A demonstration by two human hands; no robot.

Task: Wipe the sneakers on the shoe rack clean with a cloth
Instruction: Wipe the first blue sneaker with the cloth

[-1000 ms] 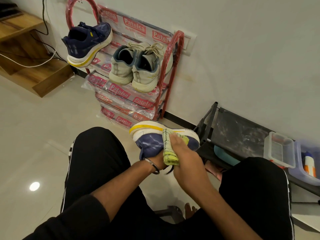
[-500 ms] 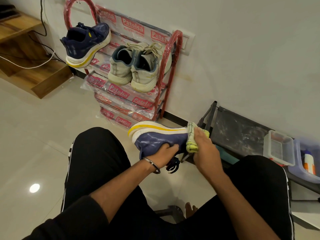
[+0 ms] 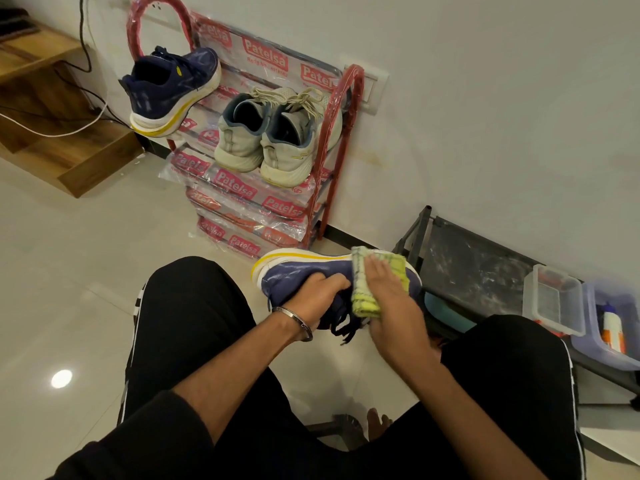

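Between the knees, navy sneaker (image 3: 304,275) lengthwise left-right, sole away, in curled left hand (image 3: 320,292); flat-fingered right hand (image 3: 388,292) on cloth (image 3: 367,282).

- The right hand (image 3: 388,296) and cloth (image 3: 372,282) cover the held shoe's (image 3: 301,271) toe end.
- The blue bin (image 3: 609,327) is cut off by the right edge.
- The bottle's (image 3: 612,329) label is too blurred to read.

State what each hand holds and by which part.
Left hand grips the navy sneaker at its laced upper, sole up. Right hand presses the yellow-green cloth flat against its toe end.
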